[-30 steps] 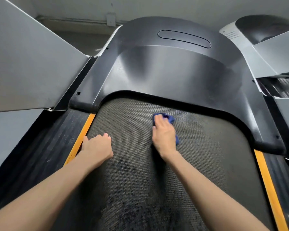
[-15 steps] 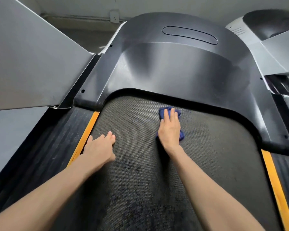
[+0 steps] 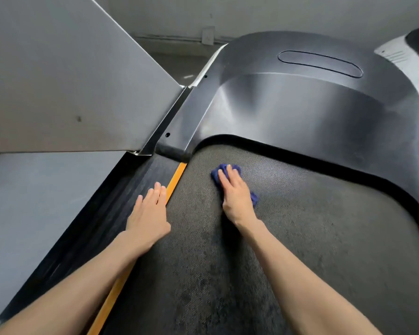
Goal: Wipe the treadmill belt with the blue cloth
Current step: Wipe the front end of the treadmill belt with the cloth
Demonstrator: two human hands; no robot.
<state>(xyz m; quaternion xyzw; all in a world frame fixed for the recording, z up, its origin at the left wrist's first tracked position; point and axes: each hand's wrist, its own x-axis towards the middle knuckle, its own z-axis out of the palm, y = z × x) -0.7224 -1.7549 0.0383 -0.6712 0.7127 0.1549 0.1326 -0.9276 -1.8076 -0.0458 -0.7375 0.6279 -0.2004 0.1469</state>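
Observation:
The dark textured treadmill belt (image 3: 312, 238) fills the lower middle of the view. A crumpled blue cloth (image 3: 224, 169) lies on it near the front left corner, close to the motor cover. My right hand (image 3: 236, 197) presses flat on the cloth with straight fingers and hides most of it. My left hand (image 3: 149, 213) rests flat with straight fingers across the orange stripe (image 3: 177, 177) and the black side rail (image 3: 131, 189), holding nothing.
A glossy black motor cover (image 3: 300, 105) curves around the belt's front. A grey upright panel (image 3: 58, 81) slopes at the left above the grey floor (image 3: 34, 201). Another white and black machine (image 3: 411, 59) sits at the far right. Dark damp patches mark the belt (image 3: 203, 274).
My right hand slid the cloth leftward toward the belt's front left corner. My left hand opened from a loose curl and moved onto the orange stripe and side rail. The view shifted left.

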